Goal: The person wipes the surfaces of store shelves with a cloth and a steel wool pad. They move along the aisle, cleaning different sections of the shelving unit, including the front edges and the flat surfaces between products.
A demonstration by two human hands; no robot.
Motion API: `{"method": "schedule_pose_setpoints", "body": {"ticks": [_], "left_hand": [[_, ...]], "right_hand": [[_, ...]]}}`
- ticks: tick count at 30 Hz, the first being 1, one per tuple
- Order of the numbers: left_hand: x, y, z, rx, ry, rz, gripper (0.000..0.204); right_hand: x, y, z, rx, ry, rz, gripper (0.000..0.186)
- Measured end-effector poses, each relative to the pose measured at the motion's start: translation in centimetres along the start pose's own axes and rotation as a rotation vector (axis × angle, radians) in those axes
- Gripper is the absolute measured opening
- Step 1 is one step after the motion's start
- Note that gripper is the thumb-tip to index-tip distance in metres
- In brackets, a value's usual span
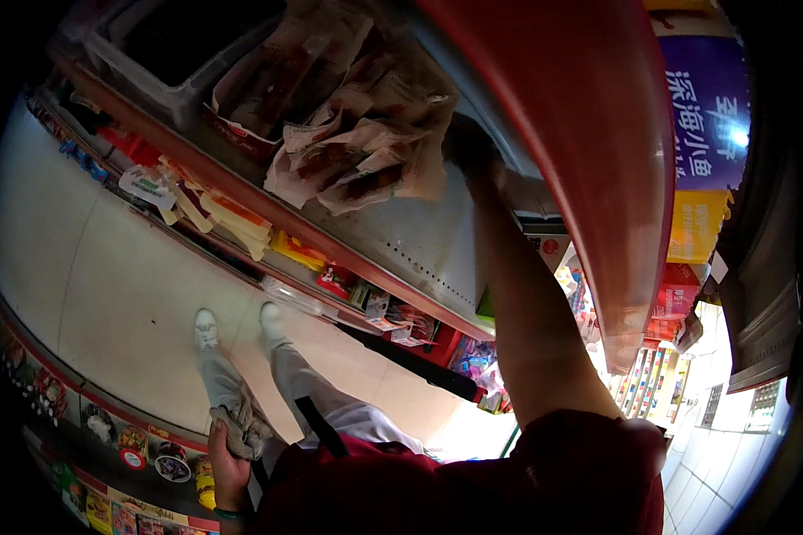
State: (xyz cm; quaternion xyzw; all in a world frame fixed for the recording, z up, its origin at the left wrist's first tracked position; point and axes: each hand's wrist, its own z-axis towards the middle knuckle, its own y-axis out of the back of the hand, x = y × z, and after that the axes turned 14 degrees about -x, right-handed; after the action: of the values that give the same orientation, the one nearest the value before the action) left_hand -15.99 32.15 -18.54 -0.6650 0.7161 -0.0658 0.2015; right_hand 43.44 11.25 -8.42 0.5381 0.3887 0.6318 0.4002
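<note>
My left hand (pixel 228 471) is low at the left, closed around a crumpled grey cloth (pixel 244 432) beside my leg. My right arm reaches up and forward onto a grey metal shelf (pixel 428 241) with a row of small holes near its edge. In deep shadow, my right hand (pixel 475 150) is beside a pile of crinkled, pale clear-fronted packets (pixel 375 156). Its fingers are too dark to make out, so whether it grips a packet does not show. Left of the pile, more packets stand in an open red-and-white box (pixel 241 138).
Above my right arm runs a red shelf edge (pixel 544 116), with purple packaging (pixel 703 116) and yellow packaging (pixel 698 225) hanging beyond it. A clear plastic bin (pixel 165 89) stands at the upper left. Lower shelves hold colourful packets, and canned goods (pixel 172 462) line the opposite shelf across the tiled floor (pixel 143 276).
</note>
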Motion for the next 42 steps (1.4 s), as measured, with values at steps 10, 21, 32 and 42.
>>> {"method": "schedule_pose_setpoints", "body": {"ticks": [10,21,32,42], "left_hand": [[0.2,0.5,0.3,-0.005,-0.015,0.056,0.04],[-0.1,0.3,-0.8,0.003,-0.017,0.064,0.04],[-0.1,0.7,-0.5,0.031,-0.009,0.098,0.041],[0.0,-0.5,-0.8,0.002,-0.008,0.104,0.044]], "right_hand": [[-2.2,-3.5,-0.4,-0.125,0.333,0.107,0.031],[-0.7,-2.2,-3.5,0.058,0.312,0.348,0.025],[-4.0,-1.0,-7.8,-0.104,0.434,0.131,0.026],[-7.2,0.2,-11.2,-0.199,0.436,-0.099,0.024]]}}
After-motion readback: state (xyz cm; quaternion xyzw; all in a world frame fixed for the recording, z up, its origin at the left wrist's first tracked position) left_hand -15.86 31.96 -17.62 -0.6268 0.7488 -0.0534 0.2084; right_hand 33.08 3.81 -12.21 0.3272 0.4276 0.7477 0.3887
